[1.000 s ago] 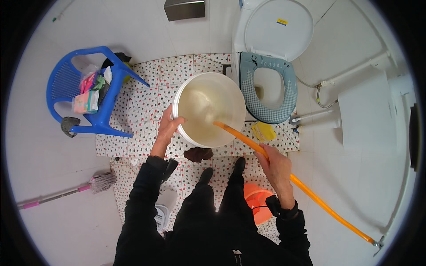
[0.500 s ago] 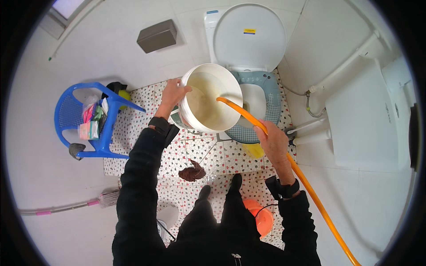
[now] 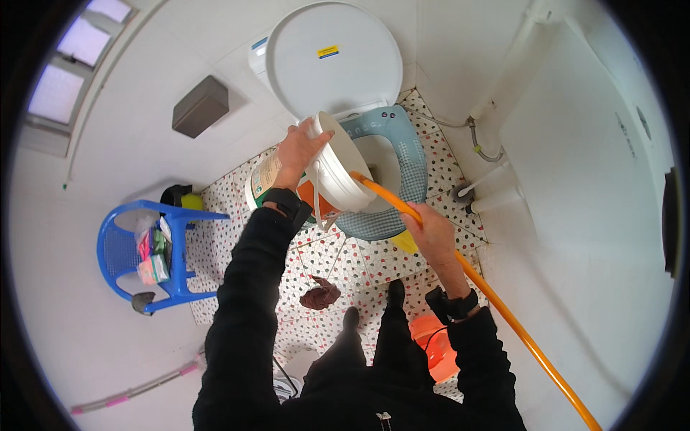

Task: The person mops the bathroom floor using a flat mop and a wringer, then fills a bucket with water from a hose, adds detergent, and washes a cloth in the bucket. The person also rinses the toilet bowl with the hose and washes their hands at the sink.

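Observation:
My left hand (image 3: 299,152) grips the rim of a white plastic bucket (image 3: 341,176), which is tipped over to the right with its mouth facing the toilet. An orange hose (image 3: 496,298) runs up from the lower right, and my right hand (image 3: 431,231) is closed around it near its end. That end reaches just to the bucket's mouth. Behind the bucket, the toilet (image 3: 392,172) has its lid up and a blue-grey padded cover on the seat. The bucket's inside bottom is hidden at this angle.
A blue plastic chair (image 3: 118,248) with packets on it stands at the left. A dark brown cloth (image 3: 320,293) lies on the speckled floor before my feet. An orange-red basin (image 3: 435,348) is beside my right leg. A pink-and-grey mop handle (image 3: 136,391) lies lower left.
The bucket has tipped from mouth-up to on its side toward the toilet, so its printed outer wall now shows. The hose end stays by its mouth. My view has shifted.

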Tool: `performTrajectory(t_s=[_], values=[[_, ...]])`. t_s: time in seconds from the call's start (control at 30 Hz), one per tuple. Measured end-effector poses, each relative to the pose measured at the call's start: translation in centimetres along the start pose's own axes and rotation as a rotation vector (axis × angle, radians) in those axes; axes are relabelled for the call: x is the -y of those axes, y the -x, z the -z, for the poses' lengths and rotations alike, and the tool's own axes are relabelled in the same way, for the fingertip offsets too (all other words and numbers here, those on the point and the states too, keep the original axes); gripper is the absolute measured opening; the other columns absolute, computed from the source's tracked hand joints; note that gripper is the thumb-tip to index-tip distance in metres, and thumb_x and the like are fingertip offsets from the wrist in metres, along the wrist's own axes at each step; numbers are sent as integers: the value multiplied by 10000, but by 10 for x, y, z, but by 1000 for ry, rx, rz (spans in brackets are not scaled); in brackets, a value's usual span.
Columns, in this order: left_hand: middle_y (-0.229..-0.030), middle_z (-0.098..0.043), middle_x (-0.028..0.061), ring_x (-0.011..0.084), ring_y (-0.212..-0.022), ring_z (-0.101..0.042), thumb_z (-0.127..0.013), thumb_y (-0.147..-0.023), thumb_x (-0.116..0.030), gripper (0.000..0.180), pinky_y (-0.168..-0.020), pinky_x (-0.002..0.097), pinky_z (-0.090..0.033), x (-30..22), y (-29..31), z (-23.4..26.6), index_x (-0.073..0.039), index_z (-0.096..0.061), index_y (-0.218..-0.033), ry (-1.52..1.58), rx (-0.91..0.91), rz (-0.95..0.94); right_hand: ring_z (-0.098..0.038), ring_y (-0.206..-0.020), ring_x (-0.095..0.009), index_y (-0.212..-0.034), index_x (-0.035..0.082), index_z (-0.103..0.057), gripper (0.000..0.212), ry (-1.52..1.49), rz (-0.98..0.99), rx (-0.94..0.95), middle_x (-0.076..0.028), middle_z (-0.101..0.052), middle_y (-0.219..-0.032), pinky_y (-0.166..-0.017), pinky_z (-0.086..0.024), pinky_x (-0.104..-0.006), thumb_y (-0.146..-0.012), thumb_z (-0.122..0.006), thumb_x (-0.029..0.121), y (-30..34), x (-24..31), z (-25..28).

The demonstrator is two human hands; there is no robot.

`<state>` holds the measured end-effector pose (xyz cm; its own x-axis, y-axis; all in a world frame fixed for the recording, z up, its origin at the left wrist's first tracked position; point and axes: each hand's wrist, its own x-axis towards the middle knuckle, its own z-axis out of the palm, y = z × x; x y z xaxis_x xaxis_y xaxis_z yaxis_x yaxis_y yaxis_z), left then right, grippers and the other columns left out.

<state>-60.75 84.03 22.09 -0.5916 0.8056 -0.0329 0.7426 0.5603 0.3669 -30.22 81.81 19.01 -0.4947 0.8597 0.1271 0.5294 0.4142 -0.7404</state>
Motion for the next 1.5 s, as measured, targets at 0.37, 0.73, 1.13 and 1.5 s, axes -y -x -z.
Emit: performTrajectory(t_s=[0.37, 0.73, 1.13, 1.5], values=[[-994, -586, 170, 302, -837, -623, -594, -689, -595, 708, -749, 364, -498, -58, -19, -59, -92, -540, -1186, -202, -92, -115, -468, -533, -108, -1038, -2, -588, 312, -334, -249, 104, -56, -522, -612, -506, -384, -251, -860, -544, 251, -2, -63, -3], [-965, -595, 167, 293, -795, -627, -619, -679, -567, 671, -719, 355, -499, -86, -22, -85, -81, -572, -1139, -268, -72, -183, -478, -541, -117, -994, 1, -610, 335, -600, -374, 170, -51, -543, -614, -511, -384, -261, -852, -530, 294, 4, -83, 14], [-1113, -543, 186, 327, -975, -562, -664, -665, -422, 598, -834, 380, -453, -35, -3, -32, -99, -557, -1156, 22, -71, -133, -406, -523, -52, -974, -3, -606, 263, -537, -241, 149, 37, -452, -591, -485, -342, -208, -883, -518, 227, -4, -71, 25], [-1037, -589, 128, 157, -861, -587, -614, -754, -70, 503, -739, 252, -480, 48, 57, 1, -27, -463, -1232, 581, 1, -189, -298, -494, -16, -747, 60, -504, 255, -1162, -411, 583, 60, -383, -583, -442, -231, -179, -908, -451, 251, -16, -26, 52]])
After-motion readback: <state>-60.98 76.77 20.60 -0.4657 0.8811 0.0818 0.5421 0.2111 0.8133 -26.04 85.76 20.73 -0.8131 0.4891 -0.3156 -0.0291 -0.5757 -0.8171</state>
